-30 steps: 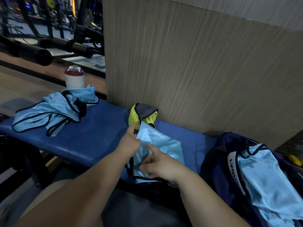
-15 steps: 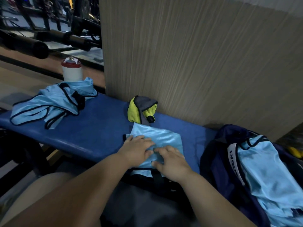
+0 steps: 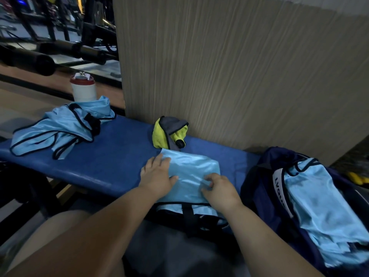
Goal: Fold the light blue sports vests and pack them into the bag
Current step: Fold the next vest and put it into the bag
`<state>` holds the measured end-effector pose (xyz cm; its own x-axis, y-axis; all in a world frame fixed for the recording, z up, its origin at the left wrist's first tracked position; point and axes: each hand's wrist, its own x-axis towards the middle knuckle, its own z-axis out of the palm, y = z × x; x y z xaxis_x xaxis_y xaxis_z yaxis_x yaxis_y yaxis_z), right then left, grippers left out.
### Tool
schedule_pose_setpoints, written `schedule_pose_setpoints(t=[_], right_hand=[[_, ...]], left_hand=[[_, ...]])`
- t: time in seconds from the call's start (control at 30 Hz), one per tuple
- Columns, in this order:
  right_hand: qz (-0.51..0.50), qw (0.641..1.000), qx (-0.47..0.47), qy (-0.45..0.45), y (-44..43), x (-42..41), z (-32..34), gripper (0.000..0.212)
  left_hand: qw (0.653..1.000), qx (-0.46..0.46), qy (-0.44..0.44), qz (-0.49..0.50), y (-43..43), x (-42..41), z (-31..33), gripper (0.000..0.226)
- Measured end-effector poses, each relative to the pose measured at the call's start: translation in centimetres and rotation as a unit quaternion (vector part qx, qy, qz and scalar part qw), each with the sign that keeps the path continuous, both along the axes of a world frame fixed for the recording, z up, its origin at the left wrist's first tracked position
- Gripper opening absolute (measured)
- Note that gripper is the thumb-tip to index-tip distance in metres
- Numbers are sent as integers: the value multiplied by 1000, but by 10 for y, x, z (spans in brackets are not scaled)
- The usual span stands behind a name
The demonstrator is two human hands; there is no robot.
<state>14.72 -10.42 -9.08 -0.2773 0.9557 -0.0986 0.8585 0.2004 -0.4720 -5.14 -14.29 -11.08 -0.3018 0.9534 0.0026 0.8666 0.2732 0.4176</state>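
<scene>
Two hands, the left hand (image 3: 157,176) and the right hand (image 3: 221,191), work on a folded light blue shiny sports vest with black trim (image 3: 193,168).

Head view: the vest lies at the near edge of a padded blue bench (image 3: 111,156), with its black-trimmed end hanging over toward the person. The left hand lies flat on its left part, fingers straight and spread. The right hand sits on its near right part, with curled fingertips and thumb pinching a small ridge of fabric. Just right of the bench is an open navy sports bag (image 3: 257,188) with more light blue vests (image 3: 323,206) inside. A loose heap of unfolded light blue vests (image 3: 61,126) lies at the bench's far left, well apart from both hands. A crumpled yellow-and-grey cloth (image 3: 161,134) rests just behind the folded vest.
</scene>
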Motion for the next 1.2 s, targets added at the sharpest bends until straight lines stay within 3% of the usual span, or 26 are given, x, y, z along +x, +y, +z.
schedule_pose_setpoints(t=[0.13,0.27,0.37,0.47,0.6,0.67,0.77,0.87,1.0,1.2], right_hand=[[-55,998,-27,4,9,-4,8,49],[-92,995,12,-46,22,-7,9,43],[-115,992,17,-50,31,-7,7,50],[-128,991,-27,-5,40,-9,10,53],[-137,986,-89,-20,45,-10,18,65],[-128,984,-122,-28,47,-8,18,54],[-130,982,-135,12,45,-4,21,20],[-140,986,-77,50,44,-2,32,5],[-157,983,82,44,50,4,54,22],[-184,920,275,211,49,16,84,13]], left_hand=[[998,-27,-52,34,9,-3,13,96],[985,-43,-155,60,24,-4,20,97],[969,-37,-229,86,31,-3,27,77],[981,-52,-170,77,31,0,38,44],[987,-121,-103,23,31,5,48,21],[979,-116,-162,42,31,3,47,4],[949,-55,-300,77,32,2,46,6],[923,16,-379,67,34,5,57,24],[871,107,-478,27,37,13,80,35],[858,246,-449,-46,36,22,113,17]])
